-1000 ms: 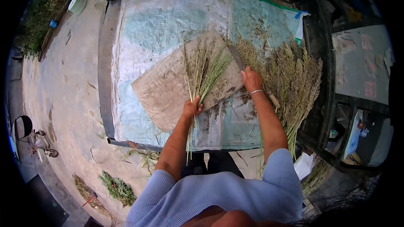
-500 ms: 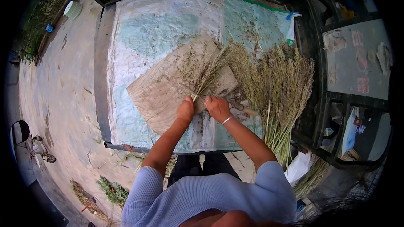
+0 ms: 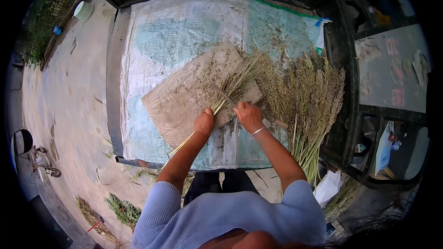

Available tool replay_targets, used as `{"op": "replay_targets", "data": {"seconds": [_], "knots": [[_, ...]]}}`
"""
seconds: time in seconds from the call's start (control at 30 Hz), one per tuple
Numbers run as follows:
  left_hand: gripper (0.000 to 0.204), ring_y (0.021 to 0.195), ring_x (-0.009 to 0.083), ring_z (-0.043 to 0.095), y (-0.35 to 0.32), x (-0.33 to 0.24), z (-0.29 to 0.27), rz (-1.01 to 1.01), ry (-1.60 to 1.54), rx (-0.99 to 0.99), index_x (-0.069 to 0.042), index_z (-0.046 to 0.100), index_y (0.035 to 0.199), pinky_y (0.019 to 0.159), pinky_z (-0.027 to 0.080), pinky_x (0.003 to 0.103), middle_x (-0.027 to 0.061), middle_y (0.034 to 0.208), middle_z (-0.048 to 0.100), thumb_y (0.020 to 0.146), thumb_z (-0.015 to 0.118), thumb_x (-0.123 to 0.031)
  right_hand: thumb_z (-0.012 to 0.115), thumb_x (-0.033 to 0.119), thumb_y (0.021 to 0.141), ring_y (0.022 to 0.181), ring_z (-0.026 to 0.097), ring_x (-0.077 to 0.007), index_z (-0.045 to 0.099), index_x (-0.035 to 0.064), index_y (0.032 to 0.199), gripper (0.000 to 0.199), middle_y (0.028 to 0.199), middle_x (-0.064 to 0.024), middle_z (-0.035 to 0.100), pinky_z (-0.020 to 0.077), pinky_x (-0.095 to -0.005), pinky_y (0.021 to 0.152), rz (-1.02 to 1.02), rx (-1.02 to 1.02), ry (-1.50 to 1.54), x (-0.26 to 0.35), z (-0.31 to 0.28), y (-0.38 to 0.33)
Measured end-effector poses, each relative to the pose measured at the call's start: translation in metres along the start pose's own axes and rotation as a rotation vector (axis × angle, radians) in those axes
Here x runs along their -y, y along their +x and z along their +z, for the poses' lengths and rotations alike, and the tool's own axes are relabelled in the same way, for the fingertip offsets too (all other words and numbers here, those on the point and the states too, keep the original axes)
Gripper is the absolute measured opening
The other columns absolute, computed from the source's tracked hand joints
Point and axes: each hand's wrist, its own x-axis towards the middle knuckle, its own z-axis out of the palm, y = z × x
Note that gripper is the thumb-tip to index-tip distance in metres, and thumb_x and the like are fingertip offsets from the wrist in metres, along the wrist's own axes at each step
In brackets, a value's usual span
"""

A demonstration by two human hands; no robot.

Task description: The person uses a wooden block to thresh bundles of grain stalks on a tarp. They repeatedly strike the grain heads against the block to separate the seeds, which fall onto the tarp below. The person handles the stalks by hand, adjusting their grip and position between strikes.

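My left hand (image 3: 204, 122) is closed round a small bunch of grain stalks (image 3: 230, 89). The seed heads fan out up and to the right over a wooden board (image 3: 170, 97), and the pale stems trail down past my left wrist. My right hand (image 3: 250, 117), with a bracelet at the wrist, grips a long metal blade (image 3: 224, 94) partway along. The blade's tip points up and left, across the bunch. Its wooden handle (image 3: 280, 122) sticks out beyond my right hand. Loose dark seeds and chaff are scattered over the board.
Right of the board lies a large pile of grain stalks (image 3: 307, 92). White and pale-green sheeting (image 3: 166, 37) sits under the board, inside a dark metal frame (image 3: 344, 64). Out on the concrete at the left are a pale bucket (image 3: 83, 11) and a parked scooter (image 3: 44, 162).
My right hand has moved a little right and down, with the blade turned steeper. The bunch's stems now show below my left hand, along the forearm.
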Motion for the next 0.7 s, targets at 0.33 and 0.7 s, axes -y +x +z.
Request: {"op": "replay_targets", "data": {"seconds": [0.33, 0.7], "knots": [[0.028, 0.071, 0.0179, 0.061, 0.026, 0.03, -0.029, -0.011, -1.181, 0.718, 0.0, 0.056, 0.094, 0.065, 0.05, 0.03, 0.0083, 0.083, 0.064, 0.073, 0.073, -0.009, 0.061, 0.023, 0.081, 0.059, 0.056, -0.0315, 0.044, 0.0066, 0.082, 0.024, 0.069, -0.0113, 0.053, 0.0452, -0.0411, 0.049, 0.068, 0.054, 0.08, 0.004, 0.032, -0.022], [0.027, 0.061, 0.0302, 0.061, 0.027, 0.027, 0.007, 0.364, -0.372, 0.004, -0.005, 0.048, 0.091, 0.048, 0.047, 0.042, 0.019, 0.076, 0.061, 0.086, 0.057, -0.03, 0.064, 0.02, 0.08, 0.059, 0.054, -0.0322, 0.045, 0.0054, 0.082, 0.024, 0.069, -0.0127, 0.052, 0.0442, -0.0406, 0.048, 0.054, 0.037, 0.146, 0.003, 0.029, -0.039]]}}
